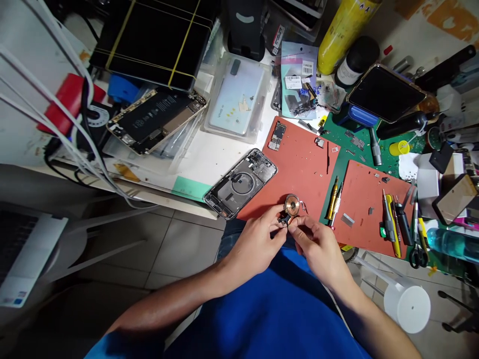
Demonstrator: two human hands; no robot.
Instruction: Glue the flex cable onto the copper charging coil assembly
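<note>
A round copper wireless charging coil (292, 205) with a dark flex cable is held up near the front edge of the red mat (295, 159). My left hand (258, 242) grips it from the left, thumb and fingers closed around its lower part. Opposite, my right hand (314, 244) pinches the flex end just below the coil, its fingertips close to those of my left hand. To the left of the coil lies an opened phone housing (239, 184), with a dark ring in its middle. A small circuit board (277, 136) rests on the mat farther back.
Screwdrivers (333, 199) lie between the two red mats. Tweezers, a yellow-handled tool (393, 227) and scissors (418, 254) are at the right. Behind stand a boxed phone (237, 97), an opened phone (157, 122) and a yellow can (346, 35). White cables (75, 117) hang at the left.
</note>
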